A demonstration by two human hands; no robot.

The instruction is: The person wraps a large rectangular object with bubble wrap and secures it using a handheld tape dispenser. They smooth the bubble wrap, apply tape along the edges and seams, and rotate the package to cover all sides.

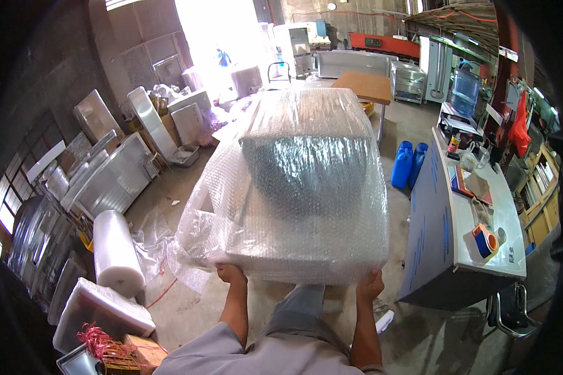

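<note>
A large boxy object wrapped in clear bubble wrap (294, 240) fills the middle of the view, with a raised, shiny block at its far side. What lies under the wrap cannot be made out. My left hand (231, 274) is closed on its near lower edge, toward the left. At the near right corner, my right hand (370, 284) grips the same wrapped object, fingers curled against it. A loose flap of wrap (203, 237) hangs off its left side.
On the left stand a bubble wrap roll (114, 256), a wrapped panel (100, 319) and steel cabinets (116, 172). To the right is a desk (507, 247) carrying a tape dispenser (483, 240), with blue jugs (402, 164) beside it. Behind stands a wooden-topped table (363, 86).
</note>
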